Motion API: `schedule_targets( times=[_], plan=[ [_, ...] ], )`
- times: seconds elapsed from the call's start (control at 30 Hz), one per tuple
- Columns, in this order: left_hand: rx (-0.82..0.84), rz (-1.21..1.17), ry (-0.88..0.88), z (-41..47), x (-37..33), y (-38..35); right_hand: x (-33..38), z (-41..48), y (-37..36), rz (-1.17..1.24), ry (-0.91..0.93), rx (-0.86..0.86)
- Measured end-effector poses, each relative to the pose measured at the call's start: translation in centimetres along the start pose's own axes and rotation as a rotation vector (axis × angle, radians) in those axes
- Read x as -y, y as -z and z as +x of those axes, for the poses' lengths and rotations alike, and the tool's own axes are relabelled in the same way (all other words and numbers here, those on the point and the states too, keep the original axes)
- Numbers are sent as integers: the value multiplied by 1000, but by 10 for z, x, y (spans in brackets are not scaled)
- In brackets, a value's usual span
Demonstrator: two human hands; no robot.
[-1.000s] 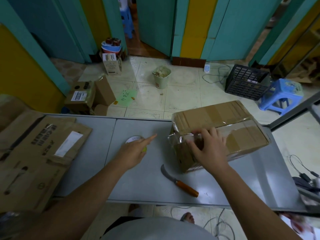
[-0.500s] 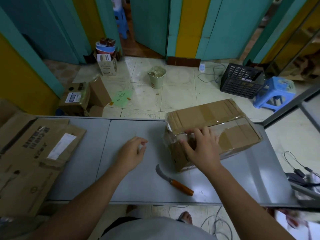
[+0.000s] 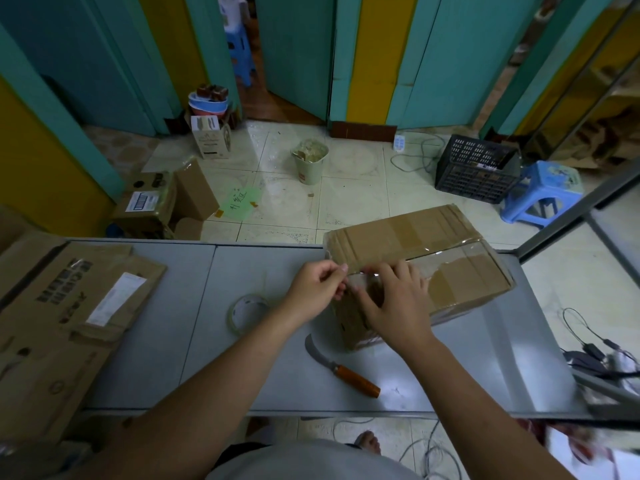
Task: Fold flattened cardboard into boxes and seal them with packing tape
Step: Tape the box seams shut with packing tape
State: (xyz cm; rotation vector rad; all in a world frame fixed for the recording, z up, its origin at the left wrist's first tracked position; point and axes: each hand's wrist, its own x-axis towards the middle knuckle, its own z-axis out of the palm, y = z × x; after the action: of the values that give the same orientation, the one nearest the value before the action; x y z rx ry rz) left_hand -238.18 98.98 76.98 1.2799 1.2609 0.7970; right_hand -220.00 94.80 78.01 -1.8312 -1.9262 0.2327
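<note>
Cardboard sheets (image 3: 69,306), flattened and printed, lie stacked over the left end of the grey table (image 3: 156,341). Right of them a roll of tape (image 3: 247,311) lies flat on the table, just beside the left wrist. The left hand (image 3: 311,292) reaches to the near left top corner of the box (image 3: 467,285) – its grip is closed, thumb and forefinger pinched on the clear tape (image 3: 457,252) there. A knife (image 3: 343,370) with a curved blade and an orange handle lies near the front edge, between the forearms. The right hand (image 3: 398,306) lies over the box's near end – its grip is apart, fingers spread and pressing on the glossy tape. The box stands closed on the table's right half, angled away to the right. Black cables (image 3: 588,355) lie at the far right.
</note>
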Motion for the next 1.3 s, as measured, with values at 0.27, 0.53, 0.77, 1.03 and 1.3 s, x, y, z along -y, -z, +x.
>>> schedule_targets(
  times=[0.27,0.53,0.77,1.03,1.3],
  plan=[
    [-81,-648,272,12,17,-13,-1,0,0,26,2,15],
    [-325,166,-152,23,8,35,1,-2,6,-36,35,81],
    [85,352,-122,70,-22,41,4,1,20,-86,133,145],
    [53,314,-22,45,-8,41,-36,8,45,15,236,334],
    [-27,343,47,4,0,29,-71,11,46,183,215,343]
  ],
)
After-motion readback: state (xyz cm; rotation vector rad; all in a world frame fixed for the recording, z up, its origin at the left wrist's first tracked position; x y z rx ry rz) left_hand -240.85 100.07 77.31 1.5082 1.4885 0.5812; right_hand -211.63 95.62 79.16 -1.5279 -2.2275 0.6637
